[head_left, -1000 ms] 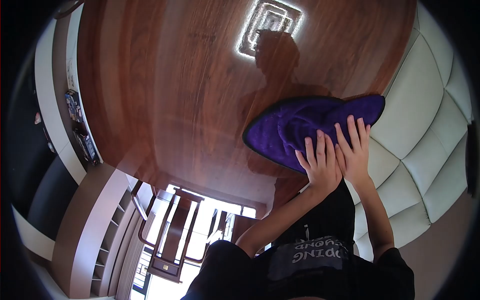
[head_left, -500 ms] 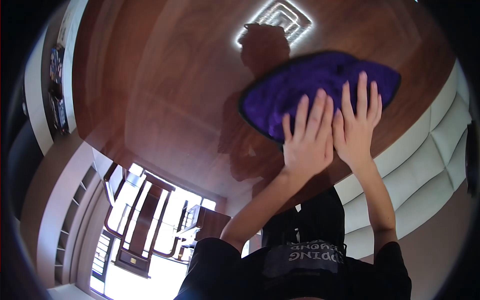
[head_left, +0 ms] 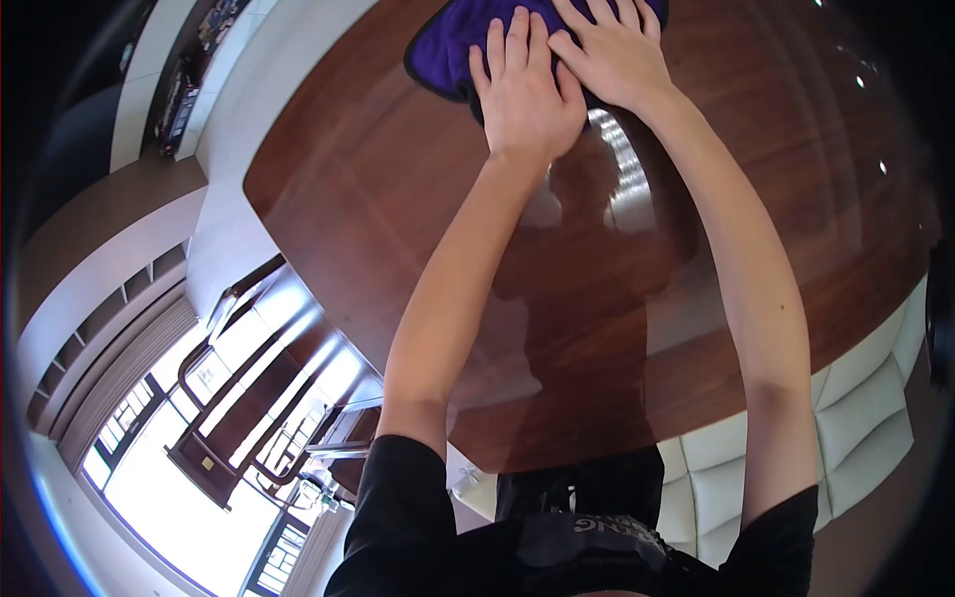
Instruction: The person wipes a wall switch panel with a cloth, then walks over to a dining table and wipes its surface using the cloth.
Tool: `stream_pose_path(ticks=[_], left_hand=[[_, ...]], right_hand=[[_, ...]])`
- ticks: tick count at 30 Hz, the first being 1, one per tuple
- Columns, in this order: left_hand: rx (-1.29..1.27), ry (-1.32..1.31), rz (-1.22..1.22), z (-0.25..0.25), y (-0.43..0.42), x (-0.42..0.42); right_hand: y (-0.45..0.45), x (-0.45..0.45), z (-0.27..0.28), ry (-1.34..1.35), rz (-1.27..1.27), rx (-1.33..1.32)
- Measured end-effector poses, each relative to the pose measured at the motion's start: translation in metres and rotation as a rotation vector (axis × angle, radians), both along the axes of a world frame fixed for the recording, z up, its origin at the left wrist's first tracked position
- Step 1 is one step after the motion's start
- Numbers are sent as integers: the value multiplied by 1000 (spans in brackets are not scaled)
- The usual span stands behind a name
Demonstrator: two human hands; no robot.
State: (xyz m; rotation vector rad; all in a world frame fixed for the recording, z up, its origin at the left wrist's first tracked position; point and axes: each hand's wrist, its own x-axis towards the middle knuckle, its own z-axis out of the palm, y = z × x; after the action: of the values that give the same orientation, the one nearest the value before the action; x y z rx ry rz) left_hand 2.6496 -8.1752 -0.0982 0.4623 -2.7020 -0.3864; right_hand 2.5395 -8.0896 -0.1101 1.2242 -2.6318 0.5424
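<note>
A purple cloth [head_left: 438, 52] with a dark edge lies on the glossy brown wooden table [head_left: 388, 199], partly cut off by the top of the view. My left hand [head_left: 529, 104] rests flat on its near part, fingers stretched forward. Beside it, my right hand [head_left: 619, 58] also presses flat on the cloth, with its fingers spread and pointing up and to the left. The two hands are close together. Both arms reach far out over the tabletop.
Pale padded seating [head_left: 860, 398] runs along the table's right side. A dark wooden chair [head_left: 239, 398] stands at the lower left before a bright window. Shelves [head_left: 184, 104] with small items are at the upper left. The tabletop shows reflections.
Both hands have slid the cloth forward over the table, away from my body and somewhat left in view. The arms are now stretched out, and the camera view has shifted.
</note>
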Motion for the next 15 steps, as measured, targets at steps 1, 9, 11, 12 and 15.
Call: stream_pose_path(ticks=[1, 9, 11, 12, 15], left_hand=[[-10, 44, 16, 1, -11, -13], [-117, -25, 81, -8, -54, -51], [-35, 27, 62, -9, -54, -52], [-43, -14, 76, -10, -54, -51], [-48, -26, 88, -4, -53, -52]], right_hand=[[-14, -9, -2, -20, -1, 2], [-64, -51, -4, -76, -16, 17], [-64, -49, -5, -67, -9, -25], [-67, -49, -3, 47, -81, 185], [-70, -45, 4, -58, -118, 201]])
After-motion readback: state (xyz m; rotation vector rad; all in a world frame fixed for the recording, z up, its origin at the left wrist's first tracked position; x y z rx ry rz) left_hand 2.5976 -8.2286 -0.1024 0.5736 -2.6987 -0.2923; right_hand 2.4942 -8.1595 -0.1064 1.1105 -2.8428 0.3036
